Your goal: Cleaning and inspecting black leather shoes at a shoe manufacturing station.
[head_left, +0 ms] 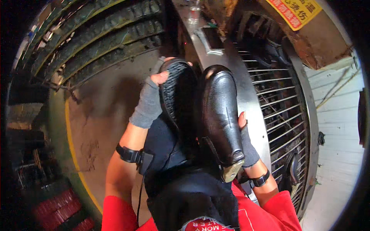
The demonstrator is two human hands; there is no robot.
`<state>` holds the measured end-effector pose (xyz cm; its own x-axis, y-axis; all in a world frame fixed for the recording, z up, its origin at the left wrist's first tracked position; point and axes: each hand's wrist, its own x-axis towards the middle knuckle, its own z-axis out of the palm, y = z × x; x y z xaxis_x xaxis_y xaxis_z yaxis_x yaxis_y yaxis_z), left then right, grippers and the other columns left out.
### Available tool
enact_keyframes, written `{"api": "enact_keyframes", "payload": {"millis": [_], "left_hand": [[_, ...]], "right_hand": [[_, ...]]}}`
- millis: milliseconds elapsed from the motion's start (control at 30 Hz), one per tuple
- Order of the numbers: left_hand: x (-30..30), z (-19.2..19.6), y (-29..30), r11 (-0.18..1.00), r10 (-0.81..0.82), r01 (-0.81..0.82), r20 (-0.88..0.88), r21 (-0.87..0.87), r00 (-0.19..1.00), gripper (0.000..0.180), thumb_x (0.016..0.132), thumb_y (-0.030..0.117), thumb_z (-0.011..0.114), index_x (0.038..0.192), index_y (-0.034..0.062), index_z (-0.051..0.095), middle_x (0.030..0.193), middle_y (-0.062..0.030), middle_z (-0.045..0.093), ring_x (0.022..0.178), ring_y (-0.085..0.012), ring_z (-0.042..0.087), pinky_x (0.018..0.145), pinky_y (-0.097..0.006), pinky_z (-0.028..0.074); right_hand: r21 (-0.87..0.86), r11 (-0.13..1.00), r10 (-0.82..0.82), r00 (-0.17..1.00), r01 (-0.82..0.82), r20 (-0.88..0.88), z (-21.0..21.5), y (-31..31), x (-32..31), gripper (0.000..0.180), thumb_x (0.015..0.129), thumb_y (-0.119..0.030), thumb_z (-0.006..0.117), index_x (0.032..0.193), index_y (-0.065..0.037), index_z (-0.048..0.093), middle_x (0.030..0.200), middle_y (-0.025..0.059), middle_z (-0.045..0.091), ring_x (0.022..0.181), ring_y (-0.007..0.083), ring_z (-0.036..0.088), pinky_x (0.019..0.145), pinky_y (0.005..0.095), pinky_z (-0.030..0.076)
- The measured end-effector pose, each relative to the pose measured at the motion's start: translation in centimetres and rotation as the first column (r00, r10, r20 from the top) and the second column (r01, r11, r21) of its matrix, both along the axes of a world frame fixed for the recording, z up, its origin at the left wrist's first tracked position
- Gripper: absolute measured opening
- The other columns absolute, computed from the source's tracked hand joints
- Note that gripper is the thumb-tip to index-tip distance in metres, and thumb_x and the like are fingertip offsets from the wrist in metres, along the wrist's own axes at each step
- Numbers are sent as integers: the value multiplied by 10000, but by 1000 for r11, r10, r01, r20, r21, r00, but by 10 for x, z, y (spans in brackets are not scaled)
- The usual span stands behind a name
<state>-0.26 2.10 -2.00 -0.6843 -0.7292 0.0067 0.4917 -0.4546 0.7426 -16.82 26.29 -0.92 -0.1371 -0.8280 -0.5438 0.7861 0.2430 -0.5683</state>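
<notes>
My left hand (151, 98), in a grey fingerless glove, is closed round the toe end of a black shoe sole (172, 90) with a rough, textured face. Beside it, a black leather shoe upper (220, 104) lies toe away from me, stretched over a shoe last whose pale yellowish end (233, 171) shows at the heel. My right hand (248, 144), gloved the same way, holds this lasted upper from its right side and from below; one fingertip shows and the other fingers are hidden. Sole and upper lie side by side above my dark apron (192, 192).
A metal ledge (246, 88) runs along my right, bearing a flat dark object (212, 40) and a clear bottle (194, 13). Beyond it is a barred metal rack (281, 100) with black shoes, below a yellow-red warning sign (296, 13). Shelves (104, 34) of dark shoe-like pieces stand far left.
</notes>
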Motion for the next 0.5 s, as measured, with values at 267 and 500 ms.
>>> {"api": "enact_keyframes", "payload": {"millis": [267,500], "left_hand": [[10,29,29,967,-247,245,-13,-65,969,796,1123,615,293,1655,22,306,1499,-274,581,1323,-345,634,1128,-448,533],[13,25,32,950,-288,290,39,-117,957,852,1105,652,311,1662,8,282,1550,-271,539,1370,-327,600,1158,-438,495]], "right_hand": [[-123,966,215,972,-225,-89,-36,0,24,893,1006,-761,481,1479,-5,528,1321,159,688,1095,237,735,971,370,623],[-102,953,273,956,-284,-109,-34,-6,20,1004,903,-807,585,1449,34,524,1308,184,686,1106,264,733,990,400,619]]}}
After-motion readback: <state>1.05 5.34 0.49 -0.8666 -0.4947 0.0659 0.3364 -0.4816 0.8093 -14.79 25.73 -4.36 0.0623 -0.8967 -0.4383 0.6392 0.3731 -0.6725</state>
